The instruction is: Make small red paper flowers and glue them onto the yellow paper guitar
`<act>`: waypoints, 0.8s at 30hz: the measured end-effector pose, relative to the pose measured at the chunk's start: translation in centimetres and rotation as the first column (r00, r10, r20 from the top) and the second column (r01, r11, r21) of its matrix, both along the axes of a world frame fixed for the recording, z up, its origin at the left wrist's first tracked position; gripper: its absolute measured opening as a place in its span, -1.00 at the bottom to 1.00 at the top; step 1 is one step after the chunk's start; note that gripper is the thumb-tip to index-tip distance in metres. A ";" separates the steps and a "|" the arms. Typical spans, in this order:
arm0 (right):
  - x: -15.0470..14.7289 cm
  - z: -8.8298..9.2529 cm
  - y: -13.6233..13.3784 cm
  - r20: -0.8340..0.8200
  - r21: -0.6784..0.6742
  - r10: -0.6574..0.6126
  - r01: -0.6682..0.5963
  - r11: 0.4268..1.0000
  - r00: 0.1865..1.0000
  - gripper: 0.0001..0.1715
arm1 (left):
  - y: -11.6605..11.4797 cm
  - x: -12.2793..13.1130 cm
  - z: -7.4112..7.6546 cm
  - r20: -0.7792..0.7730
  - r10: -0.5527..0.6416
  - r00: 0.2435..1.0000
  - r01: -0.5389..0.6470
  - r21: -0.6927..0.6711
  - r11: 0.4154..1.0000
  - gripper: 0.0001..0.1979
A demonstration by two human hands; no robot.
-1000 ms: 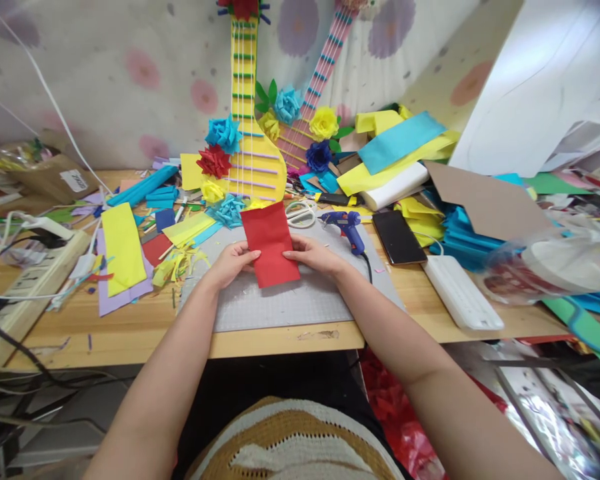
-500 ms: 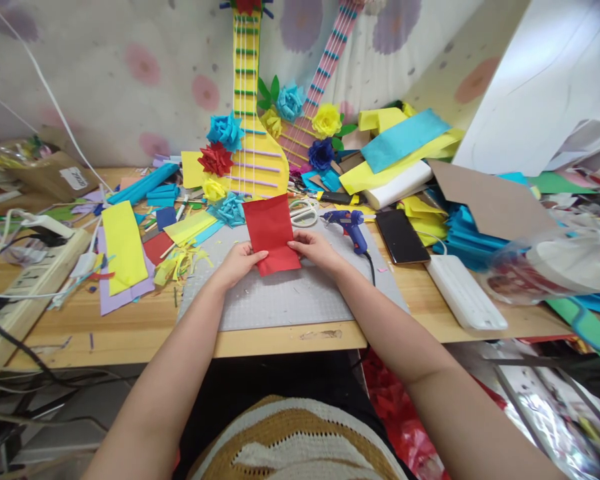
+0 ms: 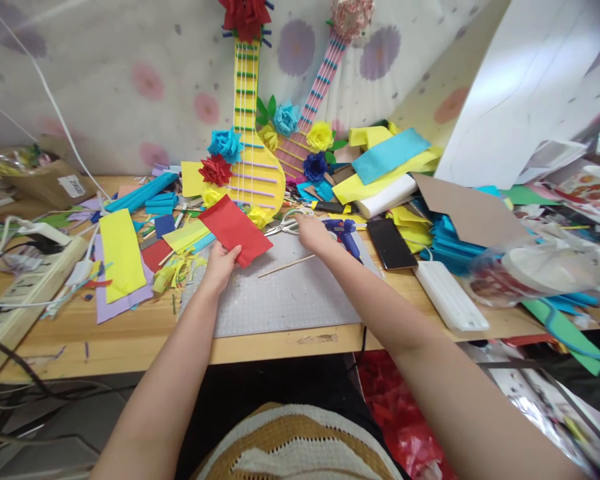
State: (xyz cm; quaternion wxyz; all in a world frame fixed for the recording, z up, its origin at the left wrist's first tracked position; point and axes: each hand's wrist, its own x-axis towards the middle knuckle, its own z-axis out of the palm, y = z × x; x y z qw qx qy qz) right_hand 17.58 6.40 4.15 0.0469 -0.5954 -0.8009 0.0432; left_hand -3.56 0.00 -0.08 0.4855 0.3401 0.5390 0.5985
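Left hand (image 3: 222,267) pinches red paper (image 3: 237,230) between thumb and fingers; right hand (image 3: 313,233), fingers curled, meets the scissors (image 3: 282,228), its hold unclear.
From the middle of the grey mat (image 3: 280,307) on the desk (image 3: 260,351): paper tilted toward eleven o'clock, scissors at twelve, blue glue gun (image 3: 349,233) near one-thirty.

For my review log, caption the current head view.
Left hand holding red paper, right hand at the scissors, above a cluttered desk.

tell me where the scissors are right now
In the head view, the scissors are near the middle, at the back of the grey mat, between the red paper and the glue gun, at the right hand.
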 end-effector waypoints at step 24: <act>1.1 4.5 -1.7 0.158 -0.242 0.132 -0.091 0.966 0.979 -0.56 | 0.4 -1.1 -0.8 -0.068 0.282 0.957 -0.272 0.128 0.954 -0.72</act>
